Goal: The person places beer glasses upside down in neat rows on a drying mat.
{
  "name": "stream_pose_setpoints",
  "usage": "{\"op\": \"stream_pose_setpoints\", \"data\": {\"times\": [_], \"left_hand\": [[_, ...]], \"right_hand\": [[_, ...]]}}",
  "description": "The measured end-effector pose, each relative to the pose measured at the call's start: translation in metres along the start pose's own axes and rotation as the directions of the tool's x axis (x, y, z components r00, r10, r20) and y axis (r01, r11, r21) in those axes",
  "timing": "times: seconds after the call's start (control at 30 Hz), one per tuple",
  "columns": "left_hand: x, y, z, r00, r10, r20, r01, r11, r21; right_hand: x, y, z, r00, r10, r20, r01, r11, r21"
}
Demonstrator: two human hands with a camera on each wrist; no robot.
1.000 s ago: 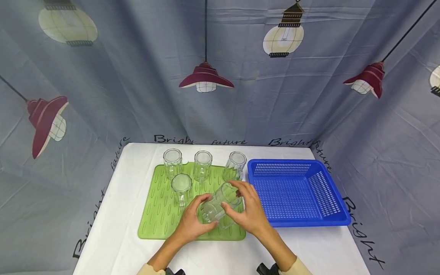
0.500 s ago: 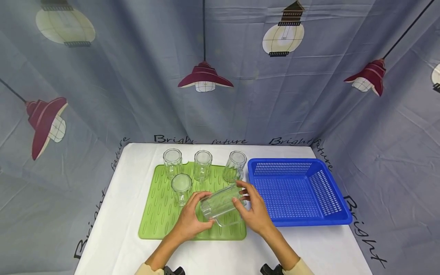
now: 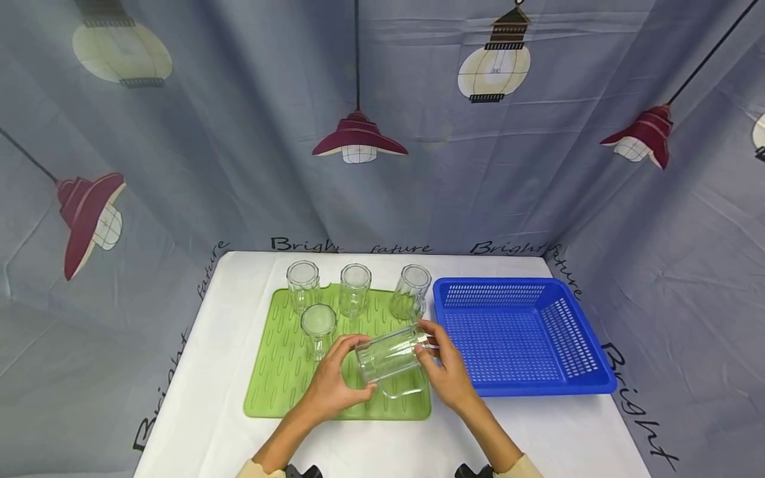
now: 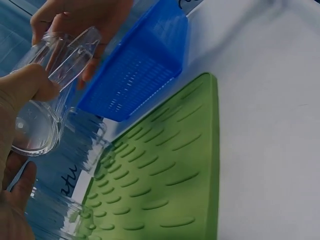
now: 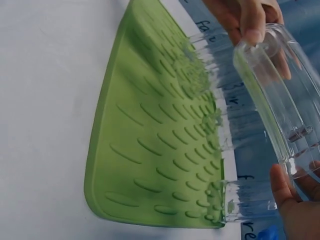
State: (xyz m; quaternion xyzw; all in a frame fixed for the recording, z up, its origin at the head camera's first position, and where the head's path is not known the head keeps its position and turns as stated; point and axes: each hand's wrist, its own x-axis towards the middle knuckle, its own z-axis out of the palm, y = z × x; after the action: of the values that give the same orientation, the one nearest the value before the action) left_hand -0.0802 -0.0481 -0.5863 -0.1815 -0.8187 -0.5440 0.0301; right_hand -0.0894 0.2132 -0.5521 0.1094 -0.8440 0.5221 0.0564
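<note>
A clear glass mug (image 3: 391, 355) lies tilted on its side in the air above the green mat (image 3: 281, 388), held between both hands. My left hand (image 3: 337, 382) grips its left end, thumb below and fingers above; the left wrist view shows the thumb against the mug (image 4: 50, 107). At the opposite end, my right hand (image 3: 447, 375) holds it with thumb and fingers around the rim area. The mug's handle (image 3: 406, 393) hangs on the side toward me. In the right wrist view the mug (image 5: 272, 95) stretches between the two hands.
Several more glass mugs stand on the mat: one front left (image 3: 318, 322), one back left (image 3: 303, 279), one back middle (image 3: 355, 285) and one back right (image 3: 411, 289). A blue plastic basket (image 3: 597, 387) sits right of the mat on a white-covered table (image 3: 203, 372).
The held mug has swung from a steep slant to nearly level, its handle now showing on the near side. My right hand has shifted slightly right; the left has barely moved.
</note>
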Motion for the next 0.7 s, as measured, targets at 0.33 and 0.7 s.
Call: {"op": "stream_pose_setpoints", "data": {"times": [0.33,0.7], "left_hand": [[0.010,0.015,-0.011,0.992,0.090,-0.092,-0.094,0.995,-0.035],[0.013,0.017,-0.010,0.988,0.120,-0.100,-0.124,0.992,-0.028]], "right_hand": [[-0.004,0.007,-0.002,0.997,0.048,-0.061,-0.047,0.999,0.028],[-0.003,0.008,-0.006,0.997,0.024,-0.075,-0.024,1.000,0.001]]}}
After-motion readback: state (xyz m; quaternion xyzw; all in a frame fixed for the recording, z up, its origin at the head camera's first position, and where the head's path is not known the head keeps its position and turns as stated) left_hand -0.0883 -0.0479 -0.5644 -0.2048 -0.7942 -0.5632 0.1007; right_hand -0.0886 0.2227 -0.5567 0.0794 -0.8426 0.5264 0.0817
